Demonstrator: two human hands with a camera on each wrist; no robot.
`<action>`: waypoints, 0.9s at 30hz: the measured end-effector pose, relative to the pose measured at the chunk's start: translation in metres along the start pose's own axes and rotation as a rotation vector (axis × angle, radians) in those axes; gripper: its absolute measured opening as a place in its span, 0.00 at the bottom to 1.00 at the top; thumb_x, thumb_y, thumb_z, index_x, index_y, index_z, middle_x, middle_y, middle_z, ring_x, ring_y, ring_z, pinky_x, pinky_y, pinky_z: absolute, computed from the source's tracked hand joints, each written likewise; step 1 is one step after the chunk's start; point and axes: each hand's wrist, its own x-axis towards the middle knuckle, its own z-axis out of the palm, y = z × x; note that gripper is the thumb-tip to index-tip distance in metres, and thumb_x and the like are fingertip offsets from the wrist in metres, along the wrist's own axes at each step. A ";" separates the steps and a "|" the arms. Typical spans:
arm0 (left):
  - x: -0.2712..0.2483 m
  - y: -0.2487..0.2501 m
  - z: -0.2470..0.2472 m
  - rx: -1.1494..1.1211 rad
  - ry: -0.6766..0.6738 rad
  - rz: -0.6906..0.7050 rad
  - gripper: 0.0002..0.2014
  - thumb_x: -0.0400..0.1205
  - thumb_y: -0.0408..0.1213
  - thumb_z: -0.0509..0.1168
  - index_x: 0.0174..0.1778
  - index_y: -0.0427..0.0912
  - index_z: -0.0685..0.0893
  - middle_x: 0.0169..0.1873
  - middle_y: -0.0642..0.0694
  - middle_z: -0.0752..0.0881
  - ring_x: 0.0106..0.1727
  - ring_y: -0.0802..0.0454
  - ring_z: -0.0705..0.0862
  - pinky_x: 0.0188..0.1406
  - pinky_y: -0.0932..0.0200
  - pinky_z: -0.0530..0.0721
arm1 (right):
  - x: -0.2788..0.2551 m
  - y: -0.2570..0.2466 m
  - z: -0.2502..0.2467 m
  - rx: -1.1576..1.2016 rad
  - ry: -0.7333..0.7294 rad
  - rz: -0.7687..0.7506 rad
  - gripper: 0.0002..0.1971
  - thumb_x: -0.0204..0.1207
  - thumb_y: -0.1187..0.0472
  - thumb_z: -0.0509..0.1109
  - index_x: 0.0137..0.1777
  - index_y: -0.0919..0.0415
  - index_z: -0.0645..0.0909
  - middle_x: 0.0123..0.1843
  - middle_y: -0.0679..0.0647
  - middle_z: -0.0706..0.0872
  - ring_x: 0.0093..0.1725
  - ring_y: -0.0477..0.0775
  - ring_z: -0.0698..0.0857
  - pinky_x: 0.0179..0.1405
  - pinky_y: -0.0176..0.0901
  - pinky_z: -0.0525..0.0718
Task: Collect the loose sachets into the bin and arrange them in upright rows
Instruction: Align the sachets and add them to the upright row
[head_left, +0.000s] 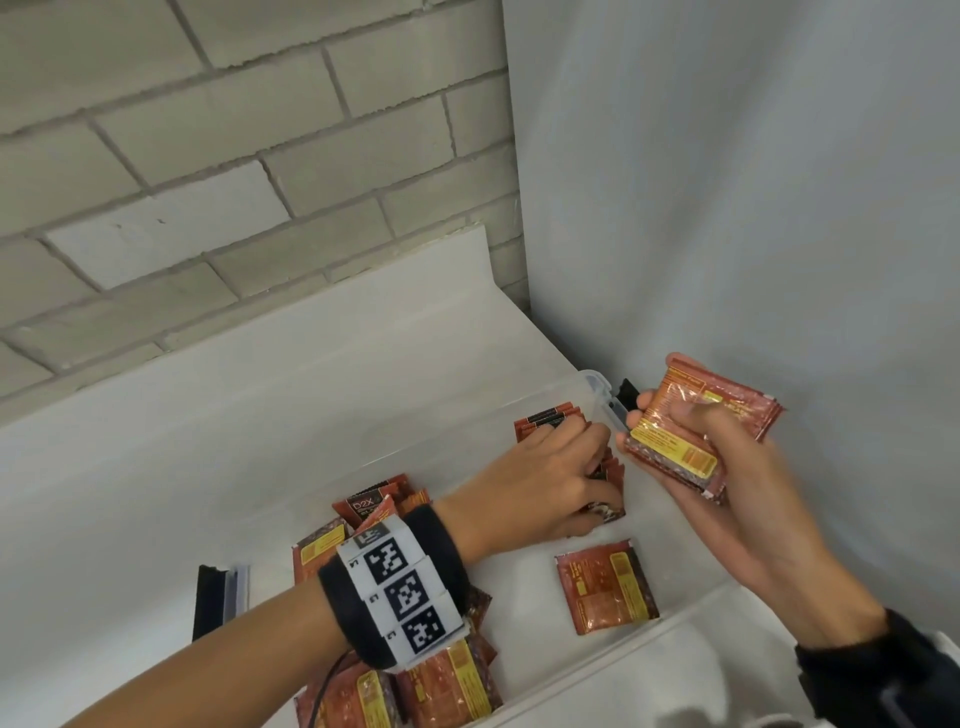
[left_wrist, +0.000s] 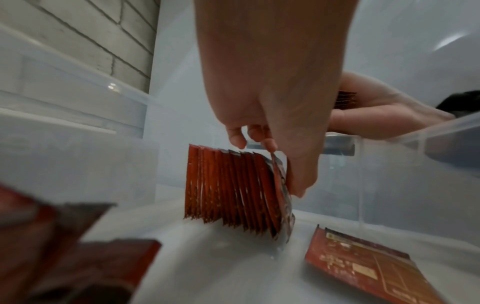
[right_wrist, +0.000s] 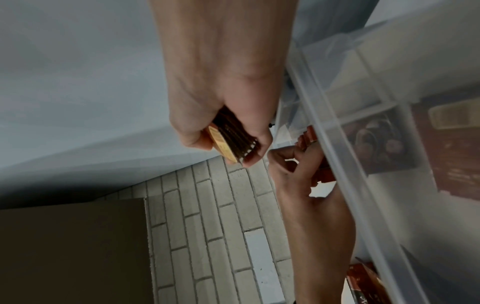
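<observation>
A clear plastic bin (head_left: 597, 382) stands on a white surface. In its far right corner is an upright row of red sachets (left_wrist: 233, 189). My left hand (head_left: 597, 457) reaches into the bin and lies over the row's near end. Its thumb and a finger pinch the end sachet (left_wrist: 281, 197), which leans against the row. My right hand (head_left: 675, 431) hovers over the bin's right rim (right_wrist: 337, 144) and grips a stack of sachets (head_left: 737, 400), whose edges show as a dark bundle (right_wrist: 228, 142) in the right wrist view. One sachet (head_left: 605, 587) lies flat on the bin floor.
A loose pile of sachets (head_left: 447, 680) fills the bin's near left part, under my left forearm. Black latches sit at the bin's left end (head_left: 215, 597) and far right corner (head_left: 626, 392). A brick wall (head_left: 208, 156) and a pale wall (head_left: 727, 182) close in behind.
</observation>
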 end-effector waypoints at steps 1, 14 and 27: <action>-0.001 0.000 -0.001 -0.007 -0.004 0.001 0.09 0.78 0.46 0.68 0.51 0.50 0.89 0.45 0.45 0.75 0.49 0.50 0.67 0.40 0.56 0.71 | 0.000 0.000 0.001 -0.003 -0.001 -0.001 0.11 0.79 0.69 0.61 0.51 0.57 0.83 0.44 0.56 0.91 0.46 0.51 0.91 0.52 0.48 0.88; -0.001 0.013 -0.018 -0.226 -0.091 0.107 0.15 0.80 0.39 0.70 0.61 0.42 0.84 0.46 0.46 0.73 0.49 0.55 0.64 0.47 0.63 0.68 | -0.002 -0.003 0.002 -0.034 -0.010 -0.007 0.18 0.80 0.68 0.61 0.39 0.53 0.90 0.41 0.54 0.91 0.44 0.51 0.91 0.58 0.50 0.85; -0.006 0.030 0.012 -0.173 -0.360 0.258 0.27 0.77 0.25 0.69 0.73 0.36 0.75 0.54 0.39 0.82 0.49 0.45 0.69 0.49 0.52 0.76 | -0.003 -0.003 0.001 -0.025 -0.010 0.000 0.14 0.80 0.68 0.61 0.45 0.53 0.88 0.44 0.55 0.92 0.47 0.52 0.91 0.60 0.55 0.83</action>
